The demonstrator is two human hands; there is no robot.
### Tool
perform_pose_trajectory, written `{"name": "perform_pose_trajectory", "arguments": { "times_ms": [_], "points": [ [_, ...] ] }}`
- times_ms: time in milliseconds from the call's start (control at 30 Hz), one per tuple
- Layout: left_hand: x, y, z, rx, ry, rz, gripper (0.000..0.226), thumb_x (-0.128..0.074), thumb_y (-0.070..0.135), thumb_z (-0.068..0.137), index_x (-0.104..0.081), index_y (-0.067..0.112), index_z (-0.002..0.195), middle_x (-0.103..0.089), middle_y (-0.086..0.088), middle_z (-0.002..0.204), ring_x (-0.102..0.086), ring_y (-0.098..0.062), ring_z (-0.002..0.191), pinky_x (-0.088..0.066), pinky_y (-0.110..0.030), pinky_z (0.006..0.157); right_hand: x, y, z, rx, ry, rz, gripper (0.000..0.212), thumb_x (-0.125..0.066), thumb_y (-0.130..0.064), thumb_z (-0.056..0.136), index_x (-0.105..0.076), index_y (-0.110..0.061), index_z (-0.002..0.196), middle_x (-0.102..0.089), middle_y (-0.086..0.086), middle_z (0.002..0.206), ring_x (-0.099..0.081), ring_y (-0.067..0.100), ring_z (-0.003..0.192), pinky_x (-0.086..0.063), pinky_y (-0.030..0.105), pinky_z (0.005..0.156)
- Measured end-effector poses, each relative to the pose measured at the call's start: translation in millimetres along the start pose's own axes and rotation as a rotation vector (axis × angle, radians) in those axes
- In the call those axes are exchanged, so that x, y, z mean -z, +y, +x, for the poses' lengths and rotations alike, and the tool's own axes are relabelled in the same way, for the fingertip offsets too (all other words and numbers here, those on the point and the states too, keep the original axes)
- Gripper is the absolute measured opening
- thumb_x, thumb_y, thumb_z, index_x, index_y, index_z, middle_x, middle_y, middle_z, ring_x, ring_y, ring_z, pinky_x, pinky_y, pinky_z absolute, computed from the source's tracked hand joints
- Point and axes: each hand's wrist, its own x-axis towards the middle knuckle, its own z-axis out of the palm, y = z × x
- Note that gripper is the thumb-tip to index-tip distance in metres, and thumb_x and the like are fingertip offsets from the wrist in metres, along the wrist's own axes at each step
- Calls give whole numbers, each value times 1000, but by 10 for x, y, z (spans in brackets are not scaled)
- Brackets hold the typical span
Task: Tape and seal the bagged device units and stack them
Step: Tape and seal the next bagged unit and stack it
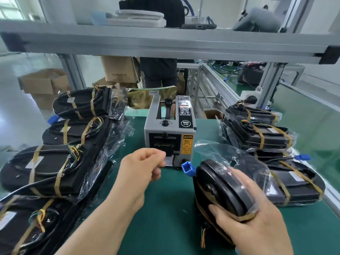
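Head view: bagged unit (220, 186) upright in right grip (257, 218); left grip (141, 166) pinches dispenser tape (168, 161).

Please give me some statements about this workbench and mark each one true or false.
1. The right hand holds a bagged unit standing on its edge. True.
2. The left hand holds scissors. False: it pinches a tape strip at the tape machine's outlet.
3. Taped units are stacked on both sides of the tape machine. True.
4. The machine's warning label is blue. False: it is yellow-orange.
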Motion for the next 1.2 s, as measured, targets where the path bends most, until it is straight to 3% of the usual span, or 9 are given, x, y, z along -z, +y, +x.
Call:
{"name": "perform_pose_trajectory", "arguments": {
  "times_ms": [200,400,600,667,767,900,1033,1133,1200],
  "points": [
    [-137,-154,454,365,82,-275,10,-75,19,87,-71,16,79,-65,6,57,-49,-1,40,-39,-16,39,-7,5,-18,-11,-13,-35,78,-94,0,51,-67,-42,111,-72,-31,88,-66,-15,80,-39,-7,69],
    [-242,-99,552,447,83,-332,19,-74,26,89,-67,17,74,-60,10,50,-49,0,35,-37,-15,38,-19,41,-29,-9,-39,-42,78,-94,-3,52,-64,-49,108,-73,-27,92,-69,-6,85,-44,-1,74],
    [-385,8,548,481,136,-415,13,-75,17,87,-64,14,81,-60,8,46,-51,-2,33,-43,-25,57,-39,57,-37,-8,-55,-8,78,-92,-2,55,-66,-48,111,-75,-23,96,-71,0,90,-52,18,85],
    [-447,23,548,481,193,-465,11,-73,12,88,-61,13,86,-58,7,43,-49,-2,31,-43,-25,51,-40,49,-40,17,-53,-10,79,-92,-2,55,-65,-55,107,-74,-23,94,-70,-3,86,-49,8,78],
    [-514,12,540,438,277,-540,12,-67,8,86,-56,13,81,-52,7,40,-46,-4,30,-39,-17,39,-45,44,-45,32,-58,-23,85,-90,-3,56,-59,-62,108,-74,-23,94,-70,-4,86,-47,3,73],
    [-465,30,404,327,292,-578,18,-65,7,84,-55,14,70,-49,6,44,-40,-6,35,-38,-19,44,-45,66,-49,38,-50,-20,85,-91,-3,55,-59,-61,109,-73,-26,94,-69,-6,86,-46,1,73],
    [-254,94,16,67,73,-398,21,-70,12,86,-66,18,66,-52,4,57,-43,-7,46,-43,-20,53,-43,87,-48,61,-54,-31,85,-90,-3,56,-59,-61,110,-74,-23,93,-70,-3,84,-49,8,73],
    [-108,223,-376,-174,-116,-150,12,-76,32,75,-73,23,68,-53,4,62,-46,-9,59,-43,-27,72,-47,89,-45,58,-79,-9,84,-87,3,59,-60,-61,108,-74,-20,93,-71,-1,84,-52,12,75],
    [-58,336,-583,-276,-235,-8,24,-73,46,64,-75,24,74,-60,8,66,-50,-8,66,-42,-28,78,-48,83,-55,63,-80,0,82,-85,4,62,-61,-60,108,-74,-20,94,-70,-3,85,-49,6,72]
  ]
}}
